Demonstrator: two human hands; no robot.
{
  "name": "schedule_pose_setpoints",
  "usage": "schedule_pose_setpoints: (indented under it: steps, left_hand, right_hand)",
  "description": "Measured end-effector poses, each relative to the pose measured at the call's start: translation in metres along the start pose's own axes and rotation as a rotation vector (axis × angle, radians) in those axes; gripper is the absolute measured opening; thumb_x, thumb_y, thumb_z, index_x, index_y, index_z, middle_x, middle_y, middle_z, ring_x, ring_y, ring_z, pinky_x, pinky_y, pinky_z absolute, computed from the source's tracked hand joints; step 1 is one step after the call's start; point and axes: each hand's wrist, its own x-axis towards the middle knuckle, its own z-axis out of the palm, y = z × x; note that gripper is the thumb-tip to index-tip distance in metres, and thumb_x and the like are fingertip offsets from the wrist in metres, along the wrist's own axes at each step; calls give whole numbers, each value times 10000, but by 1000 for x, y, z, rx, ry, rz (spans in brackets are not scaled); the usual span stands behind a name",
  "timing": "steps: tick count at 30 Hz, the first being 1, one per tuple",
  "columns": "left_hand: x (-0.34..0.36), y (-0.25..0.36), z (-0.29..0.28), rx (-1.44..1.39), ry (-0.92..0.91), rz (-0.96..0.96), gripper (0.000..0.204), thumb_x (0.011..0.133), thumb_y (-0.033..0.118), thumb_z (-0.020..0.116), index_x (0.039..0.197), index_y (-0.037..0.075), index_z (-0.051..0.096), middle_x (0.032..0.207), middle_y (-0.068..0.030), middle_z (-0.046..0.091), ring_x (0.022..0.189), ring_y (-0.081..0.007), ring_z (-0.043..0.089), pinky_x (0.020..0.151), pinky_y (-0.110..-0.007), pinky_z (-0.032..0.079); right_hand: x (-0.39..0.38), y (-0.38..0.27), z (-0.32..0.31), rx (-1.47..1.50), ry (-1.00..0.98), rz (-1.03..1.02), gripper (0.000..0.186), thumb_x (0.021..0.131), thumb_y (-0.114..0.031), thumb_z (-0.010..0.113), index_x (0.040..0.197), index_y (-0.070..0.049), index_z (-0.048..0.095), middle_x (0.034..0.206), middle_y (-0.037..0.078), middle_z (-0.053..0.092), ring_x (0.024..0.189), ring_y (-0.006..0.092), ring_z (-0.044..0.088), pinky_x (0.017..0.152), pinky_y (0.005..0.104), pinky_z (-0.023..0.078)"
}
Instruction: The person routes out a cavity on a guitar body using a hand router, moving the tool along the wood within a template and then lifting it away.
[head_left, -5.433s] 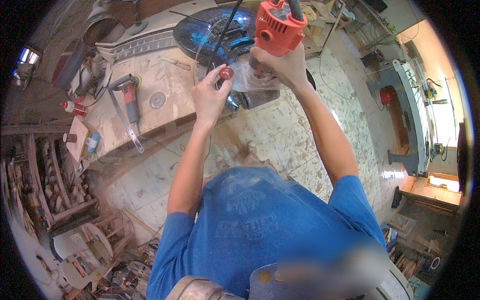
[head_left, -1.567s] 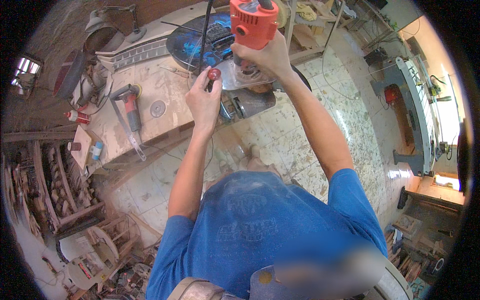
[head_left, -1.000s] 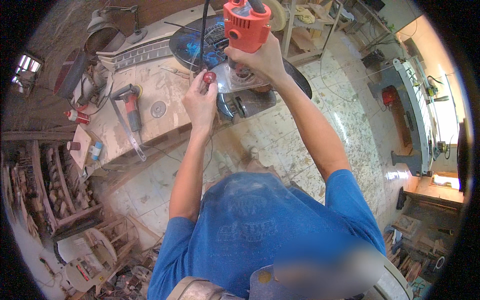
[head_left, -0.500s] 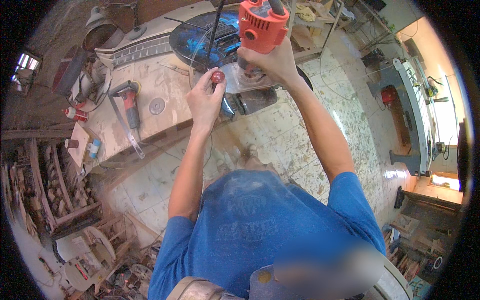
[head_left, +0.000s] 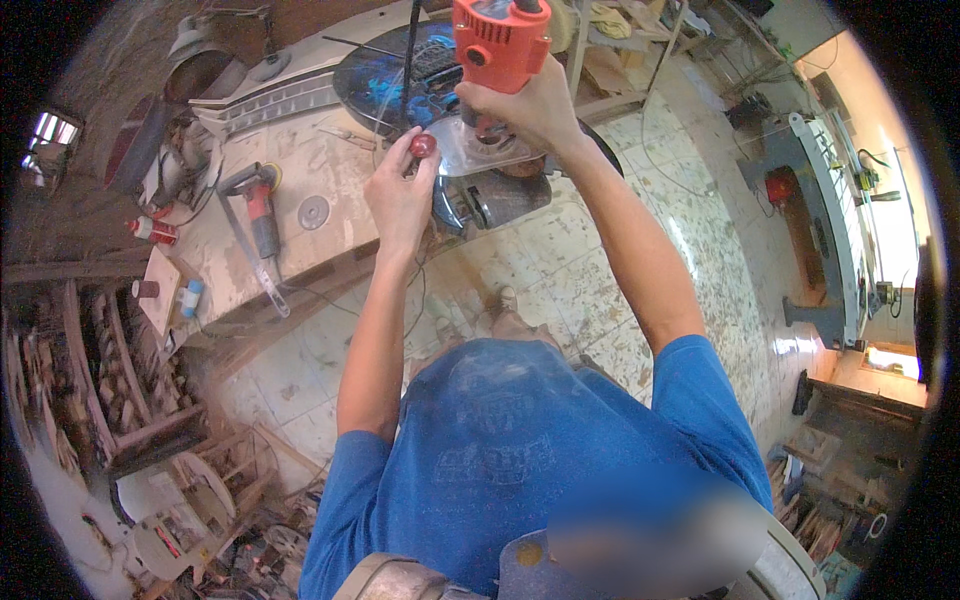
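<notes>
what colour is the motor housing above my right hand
The motor housing is orange-red; it shows in the head view.

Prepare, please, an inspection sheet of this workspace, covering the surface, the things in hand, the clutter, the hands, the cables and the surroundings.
Surface: wooden workbench, stained on top.
Things in hand: orange power tool with a clear plate below it; round red knob. Whether the plate touches anything beneath: cannot tell.
Clutter: red-and-black power tool, grey disc and red bottle lie on the bench.
Hands: left hand pinches the knob; right hand grips the orange tool.
Cables: thin dark cable hangs below the bench's front edge.
Surroundings: blotched tiled floor; large grey machine to the right; wood pieces to the left.
</notes>
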Motion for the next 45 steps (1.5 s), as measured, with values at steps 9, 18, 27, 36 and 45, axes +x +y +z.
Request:
schedule_pose_setpoints:
  steps: [9, 18, 27, 36, 45]
  left_hand:
    - [-3, 19, -3, 187, -63, 1, 431, 977, 251, 811, 1354, 50, 753, 1226, -139, 816, 1163, -204, 774, 961, -331, 587]
    - [4, 25, -6, 235, -184, 39, 435, 953, 291, 821, 1348, 116, 768, 1229, -133, 816, 1166, -221, 780, 981, -341, 570]
    - [4, 18, 0, 300, -186, 105, 396, 945, 378, 775, 1287, 178, 791, 1158, -128, 820, 1072, -338, 781, 1034, -422, 547]
    - [15, 6, 1, 192, -113, 80, 399, 939, 333, 801, 1293, 148, 784, 1160, -134, 818, 1110, -312, 786, 942, -395, 591]
    - [6, 10, 5, 307, -167, 94, 419, 957, 428, 765, 1313, 207, 777, 1137, -99, 828, 1080, -321, 782, 1133, -533, 457]
  right_hand:
    - [0, 1, -9, -48, 15, -92, 405, 836, -210, 908, 1138, -10, 728, 934, 51, 787, 747, 152, 764, 704, 325, 619]
    - [-22, -4, -28, -7, -60, 83, 629, 727, -478, 981, 1151, -75, 749, 1034, 80, 804, 959, 215, 778, 889, 384, 603]
    - [-42, -19, -25, -143, 84, -36, 464, 829, -254, 945, 1158, -19, 719, 975, 46, 789, 884, 132, 752, 811, 330, 606]
    - [-22, -13, -10, -287, 133, -68, 473, 803, -290, 935, 1158, -40, 746, 1007, 53, 799, 917, 145, 757, 836, 334, 597]
    - [-41, -20, -21, -114, 133, -29, 452, 804, -292, 953, 1113, -31, 753, 955, 37, 799, 866, 128, 753, 811, 335, 607]
